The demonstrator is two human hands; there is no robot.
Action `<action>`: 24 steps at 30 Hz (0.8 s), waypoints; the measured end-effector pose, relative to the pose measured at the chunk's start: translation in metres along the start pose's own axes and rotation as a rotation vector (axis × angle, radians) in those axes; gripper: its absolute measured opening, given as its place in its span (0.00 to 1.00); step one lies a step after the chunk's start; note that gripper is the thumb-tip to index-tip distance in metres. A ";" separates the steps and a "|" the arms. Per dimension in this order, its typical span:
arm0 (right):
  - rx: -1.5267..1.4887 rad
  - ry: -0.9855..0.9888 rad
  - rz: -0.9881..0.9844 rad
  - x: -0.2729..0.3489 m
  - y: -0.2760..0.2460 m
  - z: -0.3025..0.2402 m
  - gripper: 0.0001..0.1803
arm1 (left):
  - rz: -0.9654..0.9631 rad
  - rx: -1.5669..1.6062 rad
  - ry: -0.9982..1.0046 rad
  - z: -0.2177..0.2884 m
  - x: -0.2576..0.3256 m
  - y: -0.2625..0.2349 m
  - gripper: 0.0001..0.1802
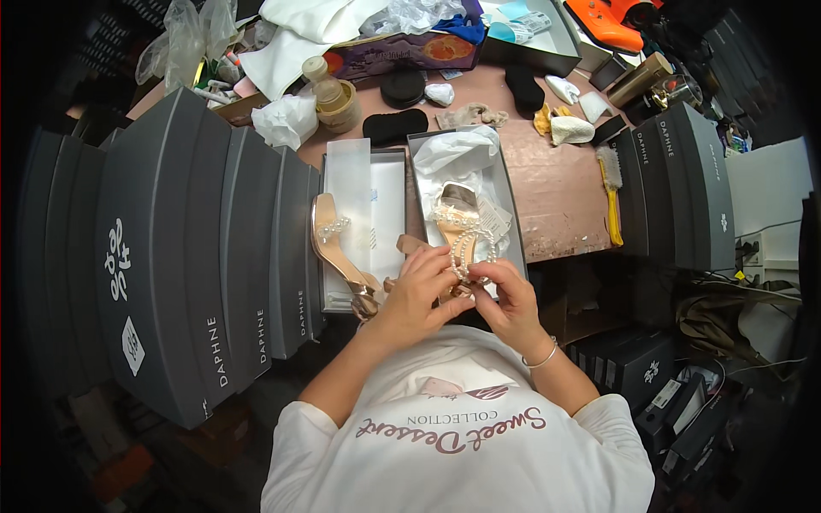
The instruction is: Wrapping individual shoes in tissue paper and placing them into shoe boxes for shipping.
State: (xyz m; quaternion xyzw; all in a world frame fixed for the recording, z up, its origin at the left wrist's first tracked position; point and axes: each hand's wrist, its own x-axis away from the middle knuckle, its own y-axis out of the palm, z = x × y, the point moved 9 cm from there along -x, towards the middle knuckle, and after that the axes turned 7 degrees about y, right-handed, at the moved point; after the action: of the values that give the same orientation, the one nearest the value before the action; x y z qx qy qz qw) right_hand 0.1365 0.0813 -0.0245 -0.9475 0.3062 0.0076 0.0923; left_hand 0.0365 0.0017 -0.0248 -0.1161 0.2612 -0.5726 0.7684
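Observation:
A beige sandal [455, 229] with pearl-beaded straps lies partly over an open shoebox [510, 209] lined with white tissue paper [457, 152]. My left hand [419, 295] is closed around its heel end, fingers curled and partly hiding it. At the other side my right hand [510, 299] pinches the pearl strap [464, 255] between thumb and fingers. A second sandal [333, 244], with a pearl band and metallic heel, rests to the left of my left hand, over another shallow grey box [389, 197] with a translucent sheet [348, 184].
Dark grey shoeboxes [167, 256] stand upright along the left; more boxes [684, 188] line the right. A yellow-handled brush [611, 197] lies on the table [556, 197]. Further back are a pump bottle [329, 90], a black pad [395, 127], and white cloth scraps [571, 130].

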 end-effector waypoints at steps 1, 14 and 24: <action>0.054 -0.061 -0.047 -0.006 -0.003 -0.007 0.19 | -0.053 0.074 0.021 -0.001 -0.010 0.009 0.18; 0.024 -0.013 -0.026 -0.060 -0.075 -0.019 0.27 | 0.344 0.868 -0.250 -0.056 -0.076 -0.036 0.08; 0.215 0.002 -0.152 -0.035 -0.036 -0.005 0.11 | 0.076 0.098 -0.114 -0.005 -0.031 0.005 0.09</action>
State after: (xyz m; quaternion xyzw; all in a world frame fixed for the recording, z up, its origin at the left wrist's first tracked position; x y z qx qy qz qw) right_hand 0.1288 0.1296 -0.0106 -0.9526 0.2328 -0.0331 0.1931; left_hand 0.0311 0.0327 -0.0231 -0.1007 0.1929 -0.5477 0.8079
